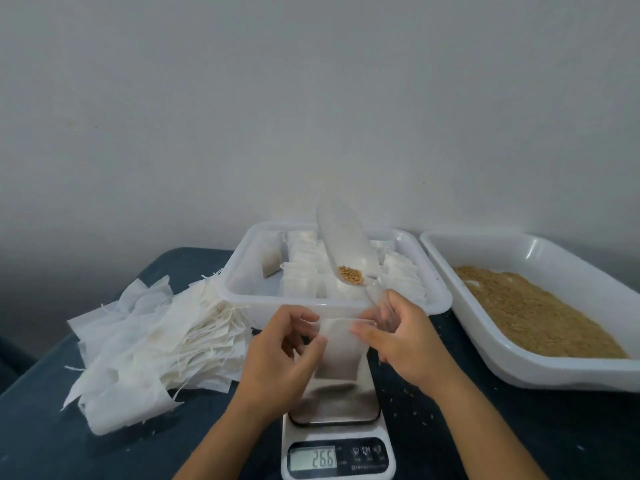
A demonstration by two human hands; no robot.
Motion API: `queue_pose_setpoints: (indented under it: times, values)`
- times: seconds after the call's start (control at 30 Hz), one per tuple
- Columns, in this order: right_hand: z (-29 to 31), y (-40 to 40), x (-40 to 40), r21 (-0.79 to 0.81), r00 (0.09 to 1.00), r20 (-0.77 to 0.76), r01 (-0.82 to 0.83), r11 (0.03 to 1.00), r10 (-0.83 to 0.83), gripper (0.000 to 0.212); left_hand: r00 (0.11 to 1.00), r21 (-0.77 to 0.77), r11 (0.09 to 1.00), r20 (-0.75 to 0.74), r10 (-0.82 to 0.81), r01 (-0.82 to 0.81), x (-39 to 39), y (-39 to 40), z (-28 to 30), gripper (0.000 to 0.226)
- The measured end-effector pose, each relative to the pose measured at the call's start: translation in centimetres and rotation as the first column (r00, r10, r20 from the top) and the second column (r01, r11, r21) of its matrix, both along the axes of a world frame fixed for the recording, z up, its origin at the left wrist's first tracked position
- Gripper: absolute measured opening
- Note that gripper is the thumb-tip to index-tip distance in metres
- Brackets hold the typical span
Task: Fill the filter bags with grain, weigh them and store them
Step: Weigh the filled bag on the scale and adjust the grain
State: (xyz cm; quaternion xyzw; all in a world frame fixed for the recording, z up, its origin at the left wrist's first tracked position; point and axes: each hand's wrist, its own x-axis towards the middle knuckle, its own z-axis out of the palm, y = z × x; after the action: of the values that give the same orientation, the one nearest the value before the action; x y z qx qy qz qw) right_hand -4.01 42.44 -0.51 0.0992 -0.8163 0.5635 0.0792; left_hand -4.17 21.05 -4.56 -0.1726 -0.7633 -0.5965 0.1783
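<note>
A white filter bag [341, 351] stands on the steel plate of the kitchen scale [337, 455], whose display reads 26.6. My left hand [277, 355] pinches the bag's left top edge. My right hand [398, 337] holds the bag's right top edge and also the handle of a clear plastic scoop [346, 244], which points up and away with a little brown grain [350, 274] in its lower end. The scoop stands in front of the storage tub.
A clear tub [242, 271] behind the scale holds several filled white bags. A white tray [519, 372] of brown grain sits at the right. A heap of empty filter bags [152, 344] lies at the left. Loose grains dot the dark tabletop [415, 410].
</note>
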Motion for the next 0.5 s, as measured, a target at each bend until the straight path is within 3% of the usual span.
queue_pose_setpoints:
  times: [0.17, 0.37, 0.43, 0.5]
  values:
    - [1.7, 0.0, 0.7, 0.062, 0.997, -0.074, 0.002, 0.998, 0.003, 0.039, 0.976, -0.04, 0.984, 0.141, -0.165, 0.172, -0.4, 0.4, 1.2, 0.059]
    - [4.1, 0.5, 1.0, 0.132, 0.995, -0.1, 0.009, 0.991, 0.005, 0.029, 0.983, -0.21, 0.96, 0.059, -0.176, 0.184, -1.5, 1.5, 4.9, 0.011]
    - [4.7, 0.6, 1.0, 0.068, 0.996, -0.084, 0.044, 0.997, -0.038, 0.023, 0.985, -0.246, 0.954, 0.019, -0.173, 0.173, -2.1, 1.2, 6.3, 0.004]
    - [5.4, 1.5, 0.8, 0.013, 0.99, -0.047, 0.137, 0.991, -0.136, 0.03, 0.99, -0.286, 0.949, -0.005, -0.14, 0.133, -3.0, 0.3, 7.8, 0.012]
